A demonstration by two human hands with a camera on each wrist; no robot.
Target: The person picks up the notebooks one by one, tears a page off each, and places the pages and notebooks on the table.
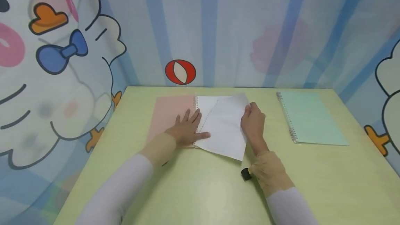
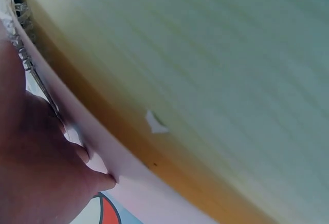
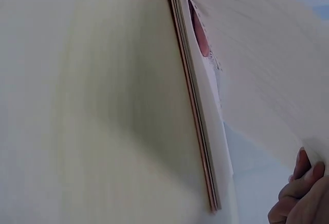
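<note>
A spiral notebook lies spread on the table, its pink cover (image 1: 165,114) on the left and white pages on the right. My left hand (image 1: 187,127) presses across the spiral binding with its fingers spread. A loose-looking white sheet (image 1: 226,127) slants over the pages, its perforated edge pulled away from the rings at the top and nearer them at the bottom. My right hand (image 1: 253,124) pinches this sheet's right edge. In the right wrist view, the sheet rises off the page stack, and the right hand (image 3: 303,196) grips its margin.
A closed green spiral notebook (image 1: 314,117) lies at the right of the pale yellow table (image 1: 200,190). In the left wrist view, a small white paper scrap (image 2: 155,123) shows near the notebook's edge. A cartoon-printed curtain (image 1: 231,27) stands behind the table.
</note>
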